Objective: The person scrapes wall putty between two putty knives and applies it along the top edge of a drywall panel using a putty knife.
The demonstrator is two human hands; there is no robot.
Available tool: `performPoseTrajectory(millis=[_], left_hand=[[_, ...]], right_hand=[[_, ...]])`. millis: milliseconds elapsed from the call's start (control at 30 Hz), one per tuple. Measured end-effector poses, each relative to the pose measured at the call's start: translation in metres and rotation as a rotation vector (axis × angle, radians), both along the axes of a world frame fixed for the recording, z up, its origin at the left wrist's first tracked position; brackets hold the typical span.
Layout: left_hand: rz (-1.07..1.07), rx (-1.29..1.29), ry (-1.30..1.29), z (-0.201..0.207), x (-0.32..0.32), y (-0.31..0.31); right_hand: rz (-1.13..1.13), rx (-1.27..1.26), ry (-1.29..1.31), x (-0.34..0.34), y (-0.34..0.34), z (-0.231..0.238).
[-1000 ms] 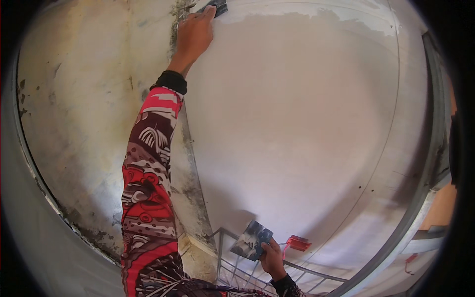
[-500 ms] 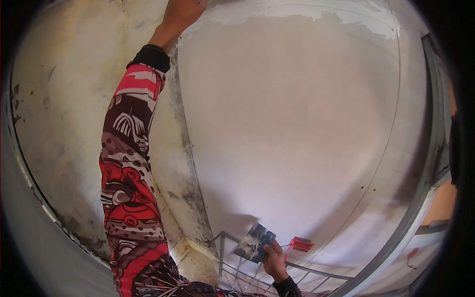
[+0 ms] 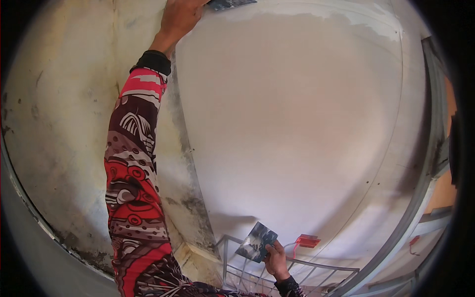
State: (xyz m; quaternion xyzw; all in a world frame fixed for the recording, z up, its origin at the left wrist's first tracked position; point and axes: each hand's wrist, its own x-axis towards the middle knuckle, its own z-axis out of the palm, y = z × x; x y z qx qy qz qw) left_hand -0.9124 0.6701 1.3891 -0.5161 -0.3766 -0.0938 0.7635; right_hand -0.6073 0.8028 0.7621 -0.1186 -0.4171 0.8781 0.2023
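Note:
My left arm, in a red, black and white patterned sleeve, reaches up to the top of the view. My left hand (image 3: 180,22) is closed at the upper edge, its fingertips partly cut off. From its fingers a dark flat putty scraper (image 3: 231,4) sticks out to the right, against the top of the pale wall panel (image 3: 287,109). Low in the middle, my right hand (image 3: 276,261) grips a dark, square scraper plate (image 3: 256,242) with whitish smears on its face, thumb on top. White filler (image 3: 366,19) forms an uneven band along the panel's top.
A stained, peeling wall (image 3: 64,99) meets the panel at a blackened corner on the left. Below stands a grey metal railing (image 3: 316,270), with a red object (image 3: 308,241) near it. Metal framing (image 3: 420,198) runs along the right side.
My left hand has shifted slightly down, and the scraper beside it has come into view, right of the fingers. My right hand has barely moved. The view has shifted slightly.

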Motion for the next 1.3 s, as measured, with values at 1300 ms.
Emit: performPoseTrajectory(millis=[1300], left_hand=[[0.174, 0.083, 0.044, -0.041, -0.011, 0.054]], right_hand=[[-0.010, -0.027, -0.031, -0.010, 0.007, -0.009]])
